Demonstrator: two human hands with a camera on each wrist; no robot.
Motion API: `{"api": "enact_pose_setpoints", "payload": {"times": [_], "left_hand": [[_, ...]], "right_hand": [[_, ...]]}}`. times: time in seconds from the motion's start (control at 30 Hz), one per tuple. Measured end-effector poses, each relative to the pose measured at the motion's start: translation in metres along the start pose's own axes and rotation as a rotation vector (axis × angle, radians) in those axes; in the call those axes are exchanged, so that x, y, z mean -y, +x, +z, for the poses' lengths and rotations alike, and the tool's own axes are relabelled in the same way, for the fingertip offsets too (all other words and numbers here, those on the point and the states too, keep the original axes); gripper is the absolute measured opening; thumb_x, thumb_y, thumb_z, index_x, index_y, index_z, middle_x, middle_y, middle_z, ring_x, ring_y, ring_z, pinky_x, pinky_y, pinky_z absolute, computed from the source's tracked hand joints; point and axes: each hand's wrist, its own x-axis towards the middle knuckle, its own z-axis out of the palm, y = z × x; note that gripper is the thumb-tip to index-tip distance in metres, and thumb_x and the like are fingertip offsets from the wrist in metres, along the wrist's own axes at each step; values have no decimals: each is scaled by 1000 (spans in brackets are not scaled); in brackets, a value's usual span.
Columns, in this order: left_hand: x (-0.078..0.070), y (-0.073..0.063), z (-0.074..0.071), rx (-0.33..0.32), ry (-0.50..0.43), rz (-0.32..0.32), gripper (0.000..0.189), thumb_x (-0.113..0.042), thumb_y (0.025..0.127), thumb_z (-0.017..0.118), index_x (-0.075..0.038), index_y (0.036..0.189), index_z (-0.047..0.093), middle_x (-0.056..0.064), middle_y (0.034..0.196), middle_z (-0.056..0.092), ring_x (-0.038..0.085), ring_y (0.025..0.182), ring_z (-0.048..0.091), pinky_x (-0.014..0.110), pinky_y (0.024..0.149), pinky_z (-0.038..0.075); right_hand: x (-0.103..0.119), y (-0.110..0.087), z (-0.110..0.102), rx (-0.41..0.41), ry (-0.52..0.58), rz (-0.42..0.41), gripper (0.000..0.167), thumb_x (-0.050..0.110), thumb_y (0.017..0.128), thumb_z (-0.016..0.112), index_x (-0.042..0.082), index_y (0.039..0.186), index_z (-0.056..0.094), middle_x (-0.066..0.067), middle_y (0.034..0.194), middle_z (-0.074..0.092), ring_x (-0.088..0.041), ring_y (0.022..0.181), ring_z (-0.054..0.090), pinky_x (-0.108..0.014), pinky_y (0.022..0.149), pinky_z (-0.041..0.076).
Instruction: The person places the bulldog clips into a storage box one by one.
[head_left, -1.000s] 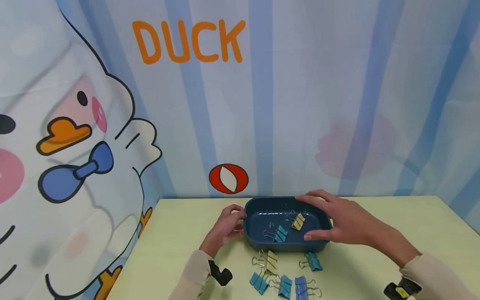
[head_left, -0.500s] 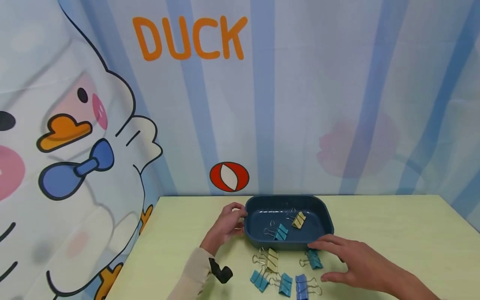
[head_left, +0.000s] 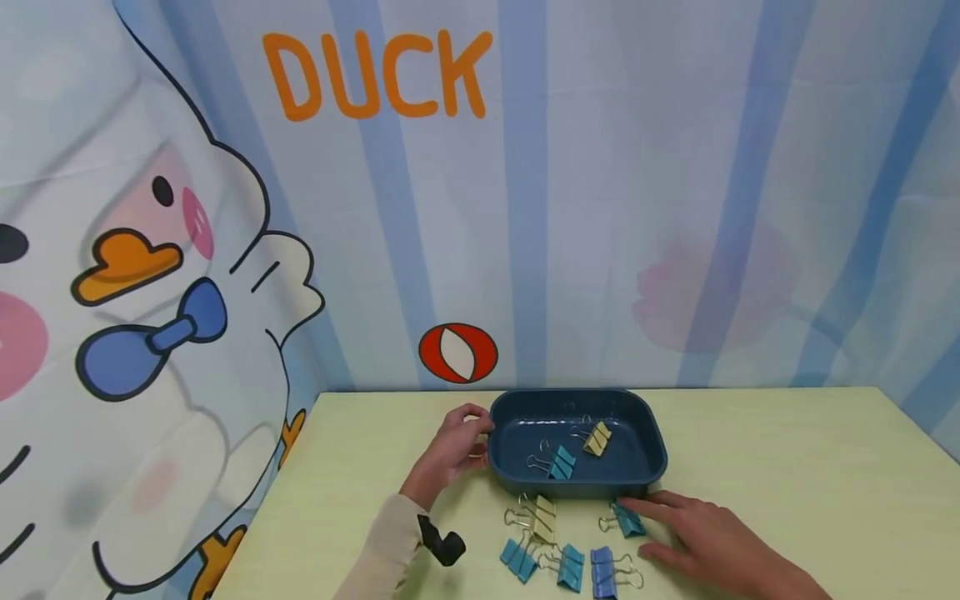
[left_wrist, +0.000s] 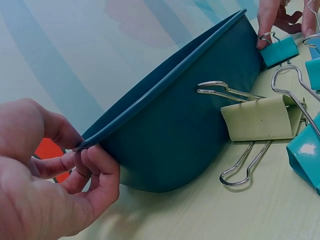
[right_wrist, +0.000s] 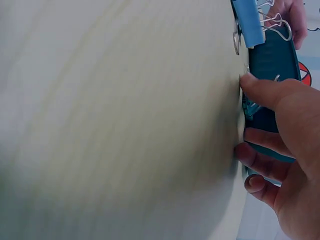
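A dark blue rectangular dish (head_left: 577,490) stands near the back edge of the table. Inside it lie a teal binder clip (head_left: 561,463) and a yellow binder clip (head_left: 597,439). My left hand (head_left: 452,450) pinches the dish's left rim between thumb and curled fingers, as the left wrist view shows closely. My right hand (head_left: 708,537) is low over the table, around another teal binder clip (head_left: 630,520) (left_wrist: 280,51) at the dish's front right. One fingertip reaches that clip's far side, while the thumb lies apart from it.
In front of the dish lie a yellow binder clip (head_left: 544,520), two teal binder clips (head_left: 519,562) and a blue binder clip (head_left: 603,573), close together. A printed cloth (head_left: 585,208) hangs behind the pale table (head_left: 787,467).
My right hand has left the dish's right side and come down toward the viewer, to the teal clip on the table. My left hand stays on the rim.
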Motion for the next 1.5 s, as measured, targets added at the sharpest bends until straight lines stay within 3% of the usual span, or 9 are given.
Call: {"api": "enact_pose_setpoints", "payload": {"times": [0.1,0.2,0.4,0.63,0.8,0.97,1.17,1.27,1.5], "left_hand": [[-1,0,0,-5,3,0,26,-12,101,54,2,123,51,13,95,59,18,62,53,28,57,48],[-3,1,1,-6,-3,2,26,-11,101,54,2,124,51,12,94,58,18,62,52,28,57,47],[-2,0,1,1,-19,3,24,-10,101,54,2,121,51,10,91,57,18,61,51,28,56,46],[1,-1,1,10,-13,3,26,-11,102,53,3,123,50,12,94,57,18,61,51,28,57,46],[1,0,1,9,-12,1,26,-11,102,53,3,124,50,12,95,57,17,61,51,28,58,47],[1,0,1,13,-19,4,27,-11,101,53,3,124,50,11,92,56,18,60,51,28,56,45],[0,1,2,9,-15,2,25,-10,101,53,2,123,51,9,88,55,17,60,51,27,56,45],[0,0,2,10,-16,4,25,-10,102,53,2,123,50,9,88,55,17,60,51,27,56,45],[-2,-2,2,18,-18,11,25,-10,102,53,2,123,50,10,89,55,17,60,50,27,55,43]], "right_hand": [[0,2,3,-40,-24,-2,47,48,97,69,30,141,65,3,119,67,-10,96,64,-42,80,58],[0,4,3,-74,-40,-4,41,42,96,72,31,136,68,5,120,68,-10,100,65,-42,83,58],[0,3,-1,-38,21,-50,39,44,94,73,27,129,70,7,124,69,-12,108,66,-44,87,58],[-2,1,-6,19,92,-85,34,47,93,75,28,120,72,14,116,68,-5,99,63,-40,84,58],[-1,-2,-14,17,86,-87,32,46,91,77,29,118,73,16,114,68,-3,98,63,-41,84,57],[2,-5,-34,4,114,-116,29,41,91,79,30,117,73,18,111,67,-3,91,61,-34,76,56],[9,-4,-67,4,232,-231,24,35,96,75,26,117,70,12,111,68,0,69,52,-23,58,47],[13,1,-85,-47,213,-265,26,34,96,75,25,119,69,10,112,68,2,61,47,-22,55,46],[25,24,-120,-175,107,-236,35,35,96,75,16,124,69,2,116,69,2,61,47,-24,59,46]]}}
